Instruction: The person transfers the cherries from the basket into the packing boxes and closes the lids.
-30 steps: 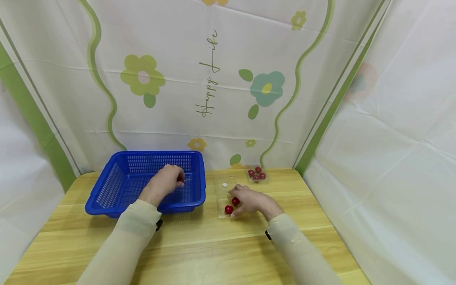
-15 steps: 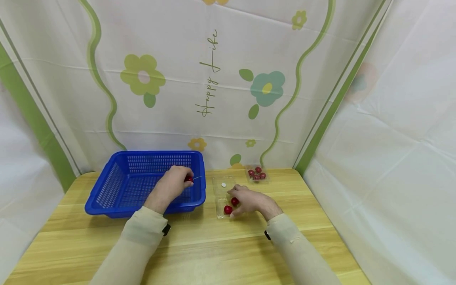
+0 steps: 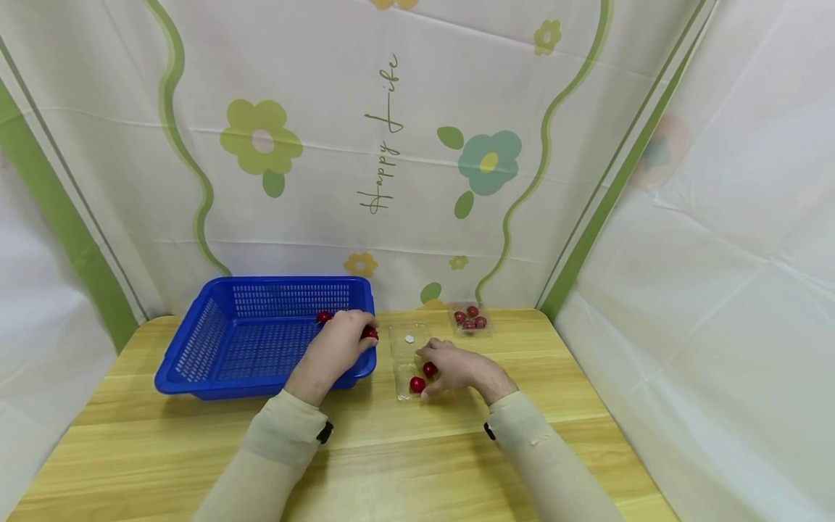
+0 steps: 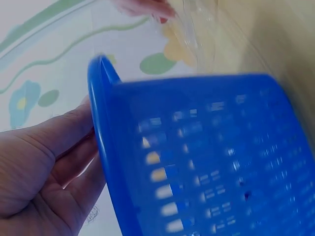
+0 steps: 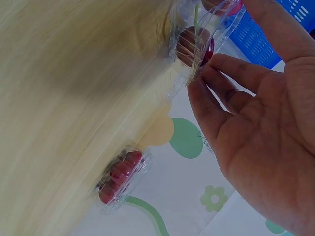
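Observation:
In the head view my left hand [image 3: 339,348] pinches a red cherry [image 3: 370,332] above the right rim of the blue basket [image 3: 261,283]. The basket wall [image 4: 197,93] hides that cherry in the left wrist view. Another cherry [image 3: 323,317] lies inside the basket, just beyond the left hand. My right hand [image 3: 457,365] grips the side of an open clear plastic clamshell box [image 3: 403,370], thumb at the near end and fingers farther along. Two cherries are in the box's near half, one cherry [image 3: 417,384] in front of the other [image 3: 430,369].
A second clear box [image 3: 471,319] with several cherries stands at the table's back right, near the printed curtain [image 3: 417,174]. White curtain walls rise on both sides. The wooden table [image 3: 391,464] extends toward me.
My left hand has moved right with its cherry, from inside the basket to its right rim. The cherry in the basket has come into view. My right hand has stayed almost still.

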### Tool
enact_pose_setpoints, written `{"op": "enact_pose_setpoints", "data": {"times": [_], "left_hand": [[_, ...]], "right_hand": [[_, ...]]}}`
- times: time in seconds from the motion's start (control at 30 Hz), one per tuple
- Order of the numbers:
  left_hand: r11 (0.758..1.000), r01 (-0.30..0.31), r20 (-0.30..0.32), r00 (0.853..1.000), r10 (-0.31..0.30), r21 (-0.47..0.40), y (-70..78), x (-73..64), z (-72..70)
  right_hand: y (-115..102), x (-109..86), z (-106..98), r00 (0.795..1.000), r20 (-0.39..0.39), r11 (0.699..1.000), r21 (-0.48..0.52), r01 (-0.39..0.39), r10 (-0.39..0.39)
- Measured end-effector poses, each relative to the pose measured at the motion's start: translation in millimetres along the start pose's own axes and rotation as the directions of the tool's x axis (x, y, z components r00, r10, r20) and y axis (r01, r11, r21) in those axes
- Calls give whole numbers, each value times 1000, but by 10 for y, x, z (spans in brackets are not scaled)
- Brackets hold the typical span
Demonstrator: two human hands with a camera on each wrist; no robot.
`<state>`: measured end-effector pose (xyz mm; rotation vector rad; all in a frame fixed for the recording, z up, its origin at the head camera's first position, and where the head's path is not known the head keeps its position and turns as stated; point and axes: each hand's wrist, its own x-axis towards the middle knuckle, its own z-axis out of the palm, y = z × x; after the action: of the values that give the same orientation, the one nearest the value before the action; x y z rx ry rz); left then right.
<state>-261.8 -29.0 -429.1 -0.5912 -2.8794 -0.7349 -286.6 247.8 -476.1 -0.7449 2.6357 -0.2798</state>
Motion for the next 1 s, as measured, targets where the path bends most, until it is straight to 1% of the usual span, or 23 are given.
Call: {"op": "enact_pose_setpoints", "data": {"times": [0.1, 0.2, 0.37, 0.5, 0.53, 0.57, 0.67, 0.73, 0.77, 0.9, 0.93, 1.0], "left_hand": [[1000, 0, -5, 1000, 0, -14, 78, -5, 50], [999, -13, -6, 1000, 13, -36, 143, -9, 106], [998, -39, -8, 999, 38, -49, 214, 11, 211], [998, -44, 9, 999, 45, -47, 254, 37, 274], [998, -46, 13, 999, 47, -44, 262, 42, 289], [998, -46, 20, 999, 47, -42, 269, 48, 304], [998, -63, 26, 998, 63, -15, 292, 67, 348], [996, -86, 28, 996, 85, 16, 308, 82, 379], [995, -95, 32, 995, 94, 33, 317, 92, 396], [982, -143, 49, 989, 138, 120, 350, 128, 465], [979, -152, 57, 988, 146, 139, 345, 153, 501], [965, -198, 49, 980, 192, 174, 186, 264, 745]], "right_hand": [[-3, 0, -3, 1000, 0, 1000, -5, -5, 5], [-21, -7, -14, 1000, -2, 1000, -9, -12, 12], [-19, -4, -26, 1000, 5, 1000, 6, -20, 20], [57, 45, -11, 1000, 11, 1000, 24, -13, 13], [214, 138, 82, 1000, -2, 1000, 15, 19, -19], [228, 148, 87, 1000, -1, 1000, 15, 21, -21], [238, 156, 90, 1000, -1, 1000, 11, 26, -26], [218, 140, 81, 1000, -4, 1000, 12, 29, -29], [61, 46, -11, 1000, 6, 1000, 21, 2, -2], [-9, -14, -26, 1000, -7, 1000, 10, 7, -7], [-15, -21, -22, 1000, -10, 1000, 5, 10, -10], [-17, -27, -17, 1000, -16, 1000, 1, 14, -14]]}}
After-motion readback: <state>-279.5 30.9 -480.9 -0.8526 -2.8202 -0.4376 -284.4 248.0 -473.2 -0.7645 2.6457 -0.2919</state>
